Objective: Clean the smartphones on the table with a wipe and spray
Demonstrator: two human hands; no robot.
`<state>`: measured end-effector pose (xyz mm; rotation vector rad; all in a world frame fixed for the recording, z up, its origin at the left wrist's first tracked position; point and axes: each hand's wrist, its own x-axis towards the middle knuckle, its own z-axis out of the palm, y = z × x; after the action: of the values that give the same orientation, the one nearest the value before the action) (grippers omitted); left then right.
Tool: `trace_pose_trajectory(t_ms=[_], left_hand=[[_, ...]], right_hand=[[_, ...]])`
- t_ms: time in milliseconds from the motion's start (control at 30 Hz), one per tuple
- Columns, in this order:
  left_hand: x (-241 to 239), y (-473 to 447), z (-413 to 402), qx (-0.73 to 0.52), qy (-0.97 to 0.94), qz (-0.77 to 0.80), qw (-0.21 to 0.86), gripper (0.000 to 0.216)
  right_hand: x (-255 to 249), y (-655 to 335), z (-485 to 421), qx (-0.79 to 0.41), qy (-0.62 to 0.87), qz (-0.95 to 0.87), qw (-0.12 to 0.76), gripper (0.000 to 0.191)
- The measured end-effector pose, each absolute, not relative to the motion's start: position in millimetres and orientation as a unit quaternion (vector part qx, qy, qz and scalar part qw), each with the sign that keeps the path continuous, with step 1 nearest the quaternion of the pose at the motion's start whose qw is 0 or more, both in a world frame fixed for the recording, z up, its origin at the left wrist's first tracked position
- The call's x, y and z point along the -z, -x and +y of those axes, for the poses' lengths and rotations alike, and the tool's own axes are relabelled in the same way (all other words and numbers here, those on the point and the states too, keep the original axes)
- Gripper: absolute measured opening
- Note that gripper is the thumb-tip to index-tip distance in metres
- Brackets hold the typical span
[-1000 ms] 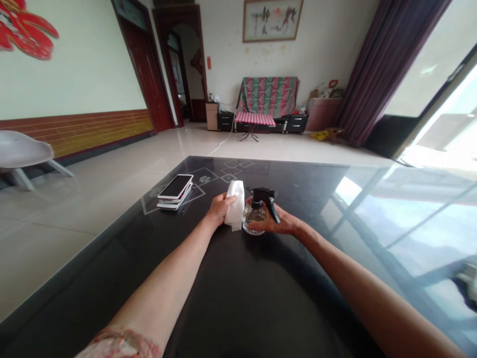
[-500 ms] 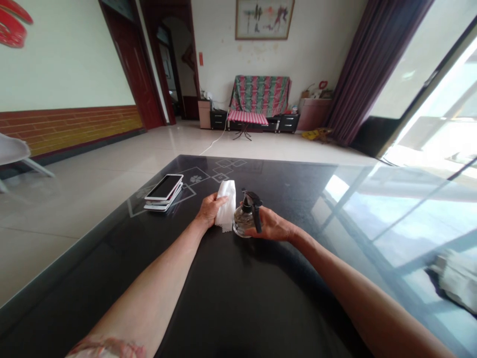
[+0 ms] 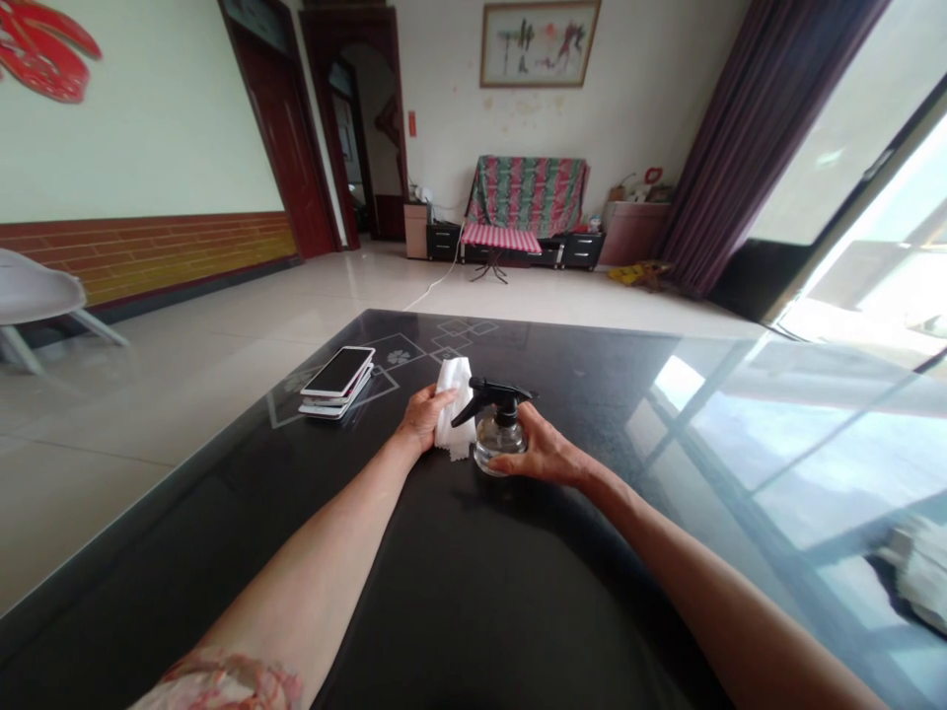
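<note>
My left hand [image 3: 423, 418] is closed on a folded white cloth [image 3: 454, 402], thumb across its front, a jagged lower edge hanging down. Just right of the cloth is a small clear spray bottle [image 3: 491, 441] with a black trigger head [image 3: 500, 393]. My right hand [image 3: 544, 449] grips the bottle's round body from the right, its thumb low on the front. The trigger lever points left, toward the cloth. Some fingers of both hands are hidden behind what they hold. Whether the bottle touches the table is hard to tell.
A stack of several phones or tablets [image 3: 337, 382] lies on the glossy black table [image 3: 473, 592], left of my left hand. At the table's right edge sits a pale crumpled item [image 3: 917, 567]. A white chair [image 3: 40, 291] stands on the floor at left.
The spray bottle has been turned in my right hand, so its trigger now points left instead of toward me. My left hand keeps its hold on the cloth. The view has shifted slightly.
</note>
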<state>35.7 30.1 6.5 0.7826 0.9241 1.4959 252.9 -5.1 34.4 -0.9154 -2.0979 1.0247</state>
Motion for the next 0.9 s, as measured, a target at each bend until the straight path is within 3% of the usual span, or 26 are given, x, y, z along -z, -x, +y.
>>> trace_pose_trajectory(t_ms=[100,233,400,533,667,900], left_hand=[[-8.6,-35.1,30.1,-0.644,-0.315,0.388,0.579,0.029],[-9.9,-33.5,29.5,-0.639,-0.309,0.387,0.589,0.030],[-9.3,-32.4,29.2,-0.632,-0.312,0.393,0.591,0.036],[-8.1,-32.0,29.8,-0.627,-0.311,0.394,0.596,0.038],[-8.1,-30.9,30.0,-0.629,-0.312,0.389,0.597,0.038],[-9.3,-28.8,31.0,-0.626,-0.297,0.374,0.616,0.034]], right_hand=[[-38.3,-254.3,-7.9,-0.368,0.360,-0.804,0.297,0.079],[-37.0,-253.7,-9.1,-0.513,0.295,-0.757,0.277,0.065],[-31.8,-252.0,-7.3,-0.425,0.362,-0.765,0.321,0.076],[-38.0,-255.9,-8.8,-0.502,0.303,-0.756,0.292,0.067],[-39.0,-255.2,-12.4,-0.534,0.314,-0.714,0.326,0.063],[-44.5,-250.4,-10.6,-0.477,0.340,-0.740,0.332,0.084]])
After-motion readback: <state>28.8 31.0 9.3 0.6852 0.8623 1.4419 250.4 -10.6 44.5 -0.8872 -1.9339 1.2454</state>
